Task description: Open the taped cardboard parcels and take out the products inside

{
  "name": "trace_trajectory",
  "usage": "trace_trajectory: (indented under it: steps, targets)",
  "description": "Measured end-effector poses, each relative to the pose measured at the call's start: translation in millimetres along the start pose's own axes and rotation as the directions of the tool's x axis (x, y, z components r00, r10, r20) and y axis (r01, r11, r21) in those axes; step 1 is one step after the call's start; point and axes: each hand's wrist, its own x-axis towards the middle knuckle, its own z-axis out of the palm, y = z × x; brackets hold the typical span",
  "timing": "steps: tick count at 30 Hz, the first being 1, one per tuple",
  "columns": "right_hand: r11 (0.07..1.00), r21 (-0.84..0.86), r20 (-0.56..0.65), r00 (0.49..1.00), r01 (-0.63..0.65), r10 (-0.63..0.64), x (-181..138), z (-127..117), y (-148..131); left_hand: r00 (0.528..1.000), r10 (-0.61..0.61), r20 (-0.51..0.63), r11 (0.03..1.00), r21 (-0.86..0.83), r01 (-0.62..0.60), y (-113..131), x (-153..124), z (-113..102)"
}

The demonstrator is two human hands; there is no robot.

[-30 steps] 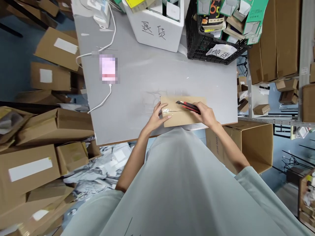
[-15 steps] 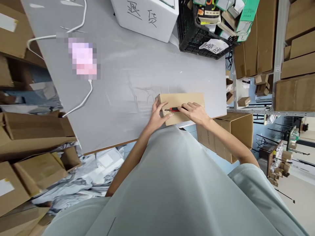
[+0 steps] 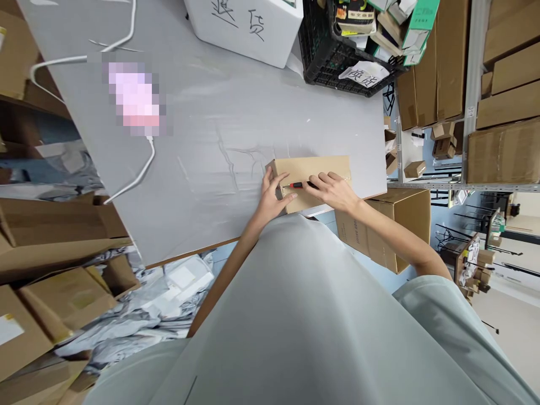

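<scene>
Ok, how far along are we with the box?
Done: the cardboard box lies on the gray table, braced by the left hand. In hand: the right hand holds a red-and-black utility knife at the box's top. Apparently left: opening it, as the top looks closed; whether any cut is made, I can't tell.

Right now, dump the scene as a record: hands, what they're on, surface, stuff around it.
left hand: left hand, fingers and thumb spread at left end of box
right hand: right hand, gripping cutter over box top
cutter: red and black, tip toward left hand; blade contact unclear
box: brown cardboard, at near edge of table
far side: white bin, handwritten marks; black crate, books and green boxes inside
left side: white cable
below right: open carton
</scene>
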Motion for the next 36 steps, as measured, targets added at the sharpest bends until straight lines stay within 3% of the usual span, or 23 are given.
trace_trajectory:
  steps: [7,11,20,30,33,36]
  targets:
    - [0.995,-0.051,-0.036,0.996,0.082,-0.084,4.8,0.3,-8.6,1.000,-0.001,0.002,1.000,0.002,0.001,2.0,-0.2,-2.9]
    - [0.996,-0.053,-0.022,0.997,0.077,-0.078,-3.8,6.2,6.6,1.000,-0.027,0.012,1.000,0.013,0.027,6.2,-1.4,-5.9]
    - [0.989,-0.144,0.011,0.999,-0.041,0.043,-91.8,32.9,99.8,0.999,-0.040,0.018,0.999,0.036,0.039,12.0,-1.6,-13.8]
    - [0.977,0.047,-0.030,0.978,-0.207,0.209,-167.0,93.5,195.3,0.985,-0.167,-0.043,0.982,0.078,0.170,24.4,-1.7,-20.4]
    - [0.938,0.136,-0.050,0.943,-0.320,0.329,-187.3,121.1,219.1,0.974,-0.222,-0.056,0.969,0.097,0.226,29.6,-4.0,-19.8]
    - [0.798,0.367,-0.103,0.832,-0.477,0.545,-190.7,153.7,217.2,0.963,-0.235,-0.132,0.951,0.174,0.256,38.4,-6.9,-15.4]
